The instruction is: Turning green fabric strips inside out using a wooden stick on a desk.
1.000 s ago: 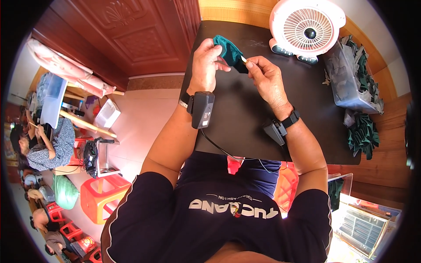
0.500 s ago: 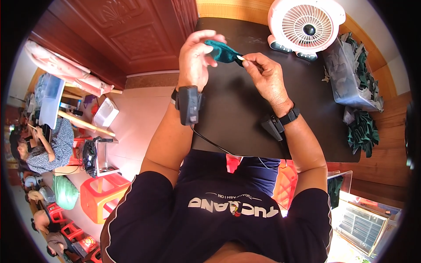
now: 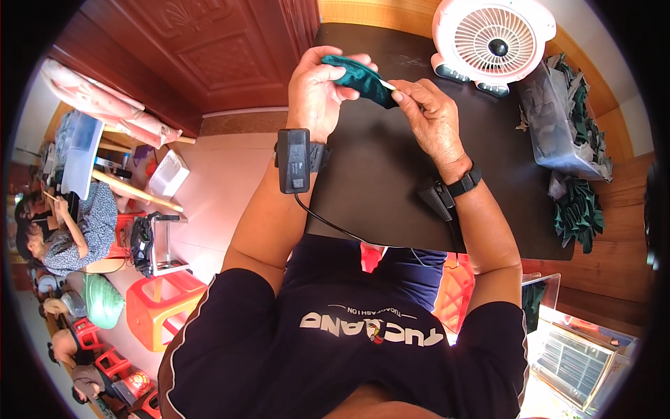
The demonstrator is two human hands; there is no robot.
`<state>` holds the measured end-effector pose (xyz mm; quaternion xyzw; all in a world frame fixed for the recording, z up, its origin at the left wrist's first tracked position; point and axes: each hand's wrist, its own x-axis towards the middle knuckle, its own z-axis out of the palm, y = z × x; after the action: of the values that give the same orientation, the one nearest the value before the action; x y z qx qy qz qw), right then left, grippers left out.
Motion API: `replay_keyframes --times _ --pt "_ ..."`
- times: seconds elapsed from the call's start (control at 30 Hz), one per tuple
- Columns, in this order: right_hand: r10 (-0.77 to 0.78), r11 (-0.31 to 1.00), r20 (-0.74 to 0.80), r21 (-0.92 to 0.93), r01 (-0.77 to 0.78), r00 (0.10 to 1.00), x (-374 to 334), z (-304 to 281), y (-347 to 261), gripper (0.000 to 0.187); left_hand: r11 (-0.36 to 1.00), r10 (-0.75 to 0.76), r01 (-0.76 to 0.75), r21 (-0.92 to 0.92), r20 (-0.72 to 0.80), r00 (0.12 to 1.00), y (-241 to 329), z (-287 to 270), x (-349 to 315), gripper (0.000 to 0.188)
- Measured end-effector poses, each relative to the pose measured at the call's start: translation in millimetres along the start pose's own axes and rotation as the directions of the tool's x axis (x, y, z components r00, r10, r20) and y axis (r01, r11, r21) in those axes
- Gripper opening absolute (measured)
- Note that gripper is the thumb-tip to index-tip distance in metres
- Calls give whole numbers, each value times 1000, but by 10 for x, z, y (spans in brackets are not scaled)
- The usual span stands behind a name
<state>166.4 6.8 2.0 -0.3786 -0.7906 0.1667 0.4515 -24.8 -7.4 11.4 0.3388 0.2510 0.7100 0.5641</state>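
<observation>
A strip of shiny dark green velvet-like fabric stretches between my two hands above the far part of the dark table. Its left end is gripped between the thumb and fingers of my left hand. My right hand pinches the other end between thumb and forefinger. A small white sliver shows at the right fingertips, too small to identify. Each wrist wears a black strap with a dark box, and a cable runs from the left one.
The dark table lies under my forearms. A pink-white fan stands at its far right. Beside it, a clear plastic bin holds grey and green fabric pieces, with a green bundle nearer. Red stools and seated people are at left.
The fabric strip has been drawn out longer and flatter, its bunched right end opened up. My right hand has shifted slightly right; my left hand still holds the left end.
</observation>
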Motion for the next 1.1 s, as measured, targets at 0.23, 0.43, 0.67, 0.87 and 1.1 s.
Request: replay_keyframes --times 0.23,0.43,0.67,0.87,1.1 --pt "38 995 46 90 -42 998 1 -10 25 11 995 -69 70 71 -11 998 50 63 -20 23" --pt "134 930 139 324 -173 981 -20 52 65 17 990 -132 130 52 34 991 -11 73 -37 29" --pt "178 940 169 263 -219 969 -23 66 -22 12 992 -91 95 88 -51 995 -19 -3 -25 30" --pt "71 980 -1 188 -70 997 6 65 83 9 988 -132 136 69 -67 989 69 2 -2 35" --pt "-37 997 -7 73 37 999 38 -50 170 14 986 -159 161 -32 59 986 86 -17 16 41"
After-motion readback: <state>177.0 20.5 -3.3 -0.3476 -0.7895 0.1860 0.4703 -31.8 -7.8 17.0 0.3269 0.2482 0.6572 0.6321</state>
